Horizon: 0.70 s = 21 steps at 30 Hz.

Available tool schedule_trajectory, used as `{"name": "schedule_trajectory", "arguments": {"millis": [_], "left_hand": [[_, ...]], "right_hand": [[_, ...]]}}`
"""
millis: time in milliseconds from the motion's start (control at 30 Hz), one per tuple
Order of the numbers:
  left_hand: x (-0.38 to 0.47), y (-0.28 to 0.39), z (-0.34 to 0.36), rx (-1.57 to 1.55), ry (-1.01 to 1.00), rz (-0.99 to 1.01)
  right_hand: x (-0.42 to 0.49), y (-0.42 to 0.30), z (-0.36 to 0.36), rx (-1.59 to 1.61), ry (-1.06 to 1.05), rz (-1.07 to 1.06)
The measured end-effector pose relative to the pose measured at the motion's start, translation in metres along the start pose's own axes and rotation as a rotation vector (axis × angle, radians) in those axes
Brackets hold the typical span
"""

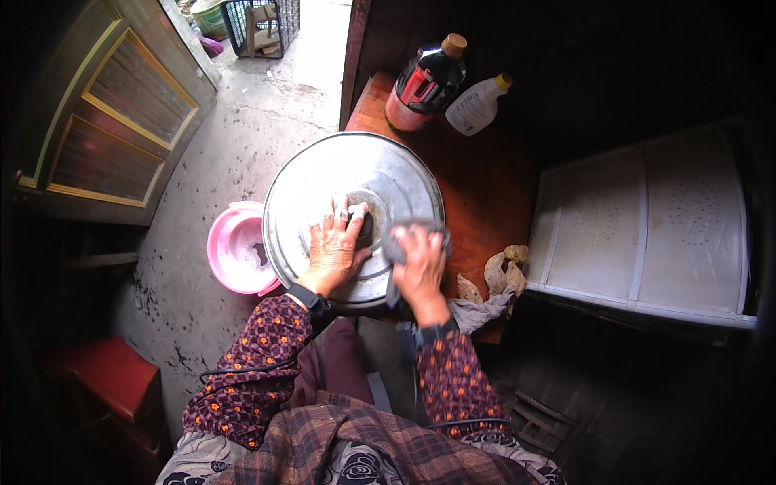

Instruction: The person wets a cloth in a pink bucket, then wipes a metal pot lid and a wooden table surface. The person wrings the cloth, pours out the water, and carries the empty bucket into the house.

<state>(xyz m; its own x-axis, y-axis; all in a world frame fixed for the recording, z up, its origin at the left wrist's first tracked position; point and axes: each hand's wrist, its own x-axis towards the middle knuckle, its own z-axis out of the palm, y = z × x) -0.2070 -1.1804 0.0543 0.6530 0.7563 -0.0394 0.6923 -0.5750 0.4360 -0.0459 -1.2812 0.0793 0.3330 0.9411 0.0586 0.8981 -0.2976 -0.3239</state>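
Observation:
A large round metal lid (303, 176) with raised rings and a dark knob at its centre lies on a reddish-brown wooden table (491, 188). My left hand (336, 245) rests on the lid beside the knob, its fingers spread; white wrapping shows on the fingers. At the lid's right rim my right hand (418, 264), slightly blurred, presses on a grey cloth (394, 250), and part of the cloth hangs down over the rim. What lies under the lid is hidden.
Behind the lid stand a dark bottle with a red label (418, 91) and a white bottle (476, 106). Several root vegetables (495, 273) and a grey rag (479, 312) lie at right, near a white cabinet (606, 224). A pink basin (236, 254) is at left; a red stool (112, 373) stands lower left.

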Motion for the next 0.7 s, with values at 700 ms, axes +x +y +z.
{"name": "schedule_trajectory", "arguments": {"millis": [700], "left_hand": [[-0.012,0.003,0.001,-0.009,-0.024,0.089]], "right_hand": [[0.087,-0.002,0.001,0.007,0.094,-0.177]]}}
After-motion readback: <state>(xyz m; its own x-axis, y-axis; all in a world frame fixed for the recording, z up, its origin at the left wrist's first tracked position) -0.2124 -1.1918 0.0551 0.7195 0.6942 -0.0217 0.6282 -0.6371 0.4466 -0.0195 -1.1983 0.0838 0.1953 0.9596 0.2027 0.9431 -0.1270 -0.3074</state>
